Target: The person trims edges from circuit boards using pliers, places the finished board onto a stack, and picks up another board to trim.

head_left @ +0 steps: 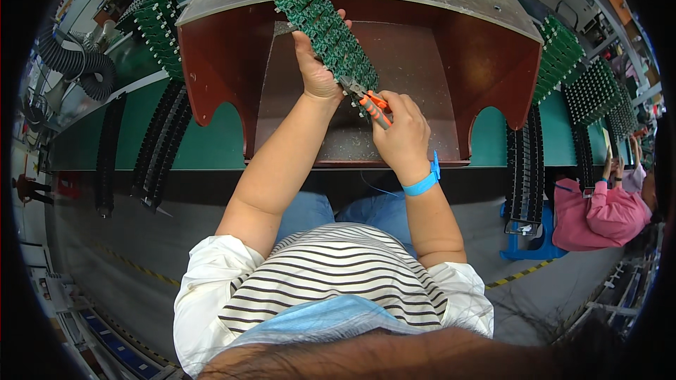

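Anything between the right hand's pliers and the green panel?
Nothing visible: the pliers, held in the right hand, have their tip at the near end of the green panel. The left hand cradles it from beneath, beside the tip, not across it.

The box stands on the counter; in its open front, the circuit board panel slants from back left to front right, the cutters by its near end. Left and right, racks overhang the counter's front edge, boards at their far ends; far right, a co-worker.
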